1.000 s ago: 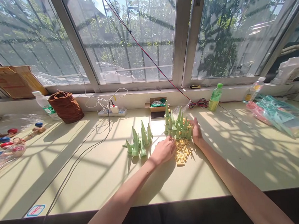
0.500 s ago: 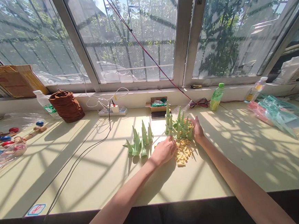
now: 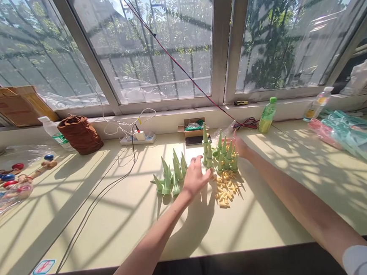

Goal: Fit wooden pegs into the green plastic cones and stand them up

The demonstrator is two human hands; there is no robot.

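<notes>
My left hand (image 3: 195,177) hovers over the table between two clusters of green cone-shaped pieces, fingers stretched out and apart, holding nothing that I can see. The left cluster of green cones (image 3: 171,174) stands just left of it. My right hand (image 3: 241,146) reaches behind the right cluster of green cones (image 3: 222,153); its fingers are mostly hidden by the cones. A heap of small yellow pegs (image 3: 226,188) lies on the pale table (image 3: 113,219) in front of the right cluster.
A small cardboard box (image 3: 194,129), a power strip (image 3: 138,137) with cables, a brown bag (image 3: 80,134) and bottles (image 3: 267,117) line the window sill side. Wooden toys with coloured balls (image 3: 7,179) lie at far left. Plastic bags (image 3: 348,135) lie at right.
My left hand has lifted off the yellow pegs and opened its fingers. My right hand has moved from the cluster's right side farther back behind the cones.
</notes>
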